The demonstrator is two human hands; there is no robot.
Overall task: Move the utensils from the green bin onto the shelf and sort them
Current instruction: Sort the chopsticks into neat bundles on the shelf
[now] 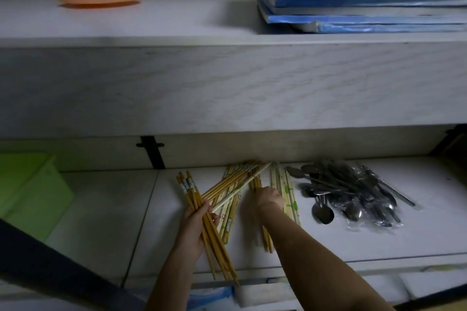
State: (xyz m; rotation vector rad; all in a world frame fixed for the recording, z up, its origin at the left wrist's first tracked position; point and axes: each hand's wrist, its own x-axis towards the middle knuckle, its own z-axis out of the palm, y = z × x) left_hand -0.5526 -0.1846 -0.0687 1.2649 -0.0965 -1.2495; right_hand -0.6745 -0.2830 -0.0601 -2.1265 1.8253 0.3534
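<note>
Head view: at 6 o'clock the left hand (193,225) has its fingers curled tight round a bundle of amber chopsticks (190,190), smooth tapered sticks whose banded ends fan toward 11 o'clock. Just toward 3 o'clock, the right hand (269,197) lies on the loose chopsticks (227,184) on the white shelf (101,209); its fingers are hidden, so the grip cannot be told. Glossy metal spoons (353,189) lie at 3 o'clock on crinkled clear film. The green bin (25,189), matte plastic, stands at 9 o'clock.

Left hand (195,221): gripped a bundle of yellow chopsticks (192,194), ends fanned outward.
Right hand (269,195): lay over the loose chopsticks (233,181); its fingers were hidden.
Spoons (353,192): heaped on clear wrap, just right of them.
Green bin (27,189): at the far left of the shelf (101,209).
</note>
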